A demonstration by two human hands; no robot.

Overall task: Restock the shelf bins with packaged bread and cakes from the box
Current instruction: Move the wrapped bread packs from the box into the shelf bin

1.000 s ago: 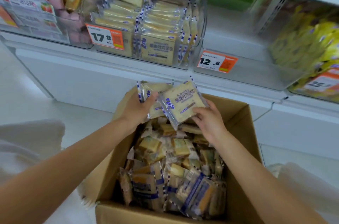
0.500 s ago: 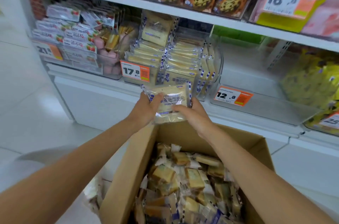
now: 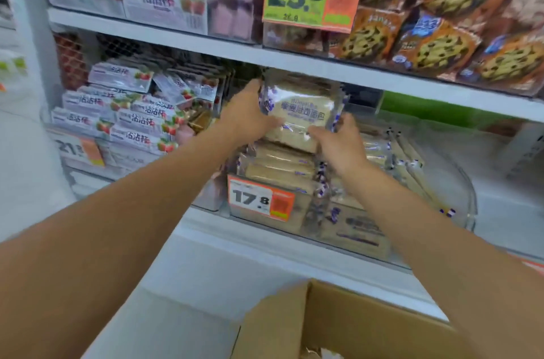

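The stack of clear, blue-printed bread packets (image 3: 300, 111) has risen from the brown cardboard box (image 3: 338, 320) to the clear plastic shelf bin (image 3: 462, 196), just above the packets already there. The left hand (image 3: 247, 120) and right hand (image 3: 338, 146) grip its sides with curled fingers; setting it down seems next.

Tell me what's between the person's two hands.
In the head view, a clear-wrapped, blue-printed bread packet fills the gap: the left hand grips its left edge, the right hand its lower right corner.
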